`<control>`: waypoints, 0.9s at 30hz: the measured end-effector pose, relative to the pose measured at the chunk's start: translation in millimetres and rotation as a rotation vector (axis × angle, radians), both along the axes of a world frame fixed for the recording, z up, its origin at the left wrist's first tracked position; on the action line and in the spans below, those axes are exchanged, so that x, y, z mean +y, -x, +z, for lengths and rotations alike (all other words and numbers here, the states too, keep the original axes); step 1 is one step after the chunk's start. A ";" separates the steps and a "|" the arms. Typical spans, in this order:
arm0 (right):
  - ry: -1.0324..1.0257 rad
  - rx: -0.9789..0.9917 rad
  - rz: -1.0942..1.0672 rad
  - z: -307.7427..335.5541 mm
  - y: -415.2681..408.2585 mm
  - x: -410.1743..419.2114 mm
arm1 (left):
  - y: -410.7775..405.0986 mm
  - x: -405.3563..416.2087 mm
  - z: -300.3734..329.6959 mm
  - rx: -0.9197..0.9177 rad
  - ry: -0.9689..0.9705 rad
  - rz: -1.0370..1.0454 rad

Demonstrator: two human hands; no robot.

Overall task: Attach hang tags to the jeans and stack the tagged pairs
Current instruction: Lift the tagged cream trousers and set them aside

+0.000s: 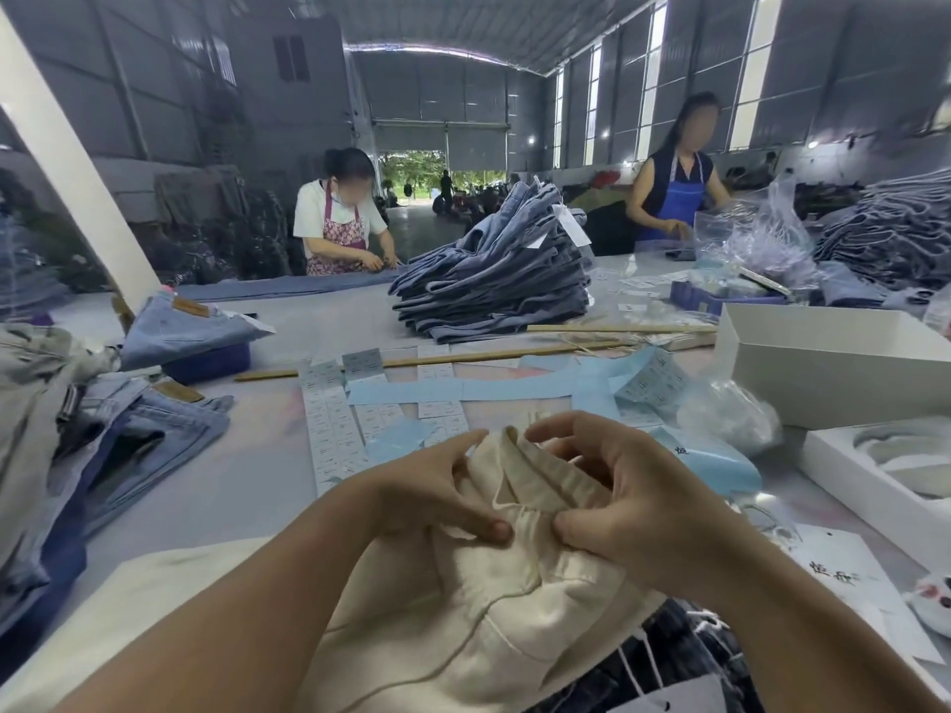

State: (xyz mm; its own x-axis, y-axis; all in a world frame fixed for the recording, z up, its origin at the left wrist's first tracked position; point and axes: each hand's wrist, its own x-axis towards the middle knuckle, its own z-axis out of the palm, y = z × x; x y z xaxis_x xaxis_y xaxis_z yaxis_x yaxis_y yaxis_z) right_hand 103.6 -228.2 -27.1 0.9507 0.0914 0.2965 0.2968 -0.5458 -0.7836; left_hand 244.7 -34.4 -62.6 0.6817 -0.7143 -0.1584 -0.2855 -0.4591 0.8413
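Observation:
A cream pair of jeans lies bunched at the table's near edge. My left hand pinches a fold of its waistband from the left. My right hand pinches the same band from the right, thumb pressed on the cloth. White hang tags with black writing lie at the right, near my right forearm. A tall stack of blue jeans stands mid-table. Strips of small printed labels lie just beyond my hands.
Loose blue jeans pile up at the left. White open boxes and clear bags sit at the right. Two wooden sticks cross the table. Two people work at the far side.

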 end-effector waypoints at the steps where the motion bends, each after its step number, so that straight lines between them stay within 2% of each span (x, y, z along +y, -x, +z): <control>1: 0.020 0.014 0.003 0.6 -2.9 -0.5 | -0.9 -1.2 -3.4 -0.013 0.013 -0.010; 5: 0.167 0.039 0.016 5.0 -16.3 0.3 | -3.6 -4.0 -11.4 -0.133 0.094 0.061; 11: -0.028 0.059 0.001 17.9 -39.0 8.7 | -12.5 16.7 12.7 -0.176 0.324 0.129; 18: -0.131 0.057 -0.098 31.4 -74.8 27.0 | -26.8 63.9 61.4 -0.305 0.519 0.637; 22: -0.252 0.163 0.037 28.4 -88.9 57.2 | -17.7 96.8 80.4 -0.290 0.667 0.895; 24: -0.314 0.199 0.166 24.0 -91.9 77.5 | -5.8 102.3 86.9 -0.302 0.738 0.940; 27: -0.409 0.119 0.328 19.0 -95.2 124.2 | 19.5 113.6 92.7 -0.323 0.807 0.972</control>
State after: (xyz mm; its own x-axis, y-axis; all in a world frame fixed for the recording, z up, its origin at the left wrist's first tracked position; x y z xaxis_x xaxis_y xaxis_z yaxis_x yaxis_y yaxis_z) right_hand 198.8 -104.0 -8.1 0.9207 0.2890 0.2622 0.2969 -0.0829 -0.9513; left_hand 225.2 79.2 30.1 0.8969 0.2730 0.3479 -0.3640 0.0086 0.9314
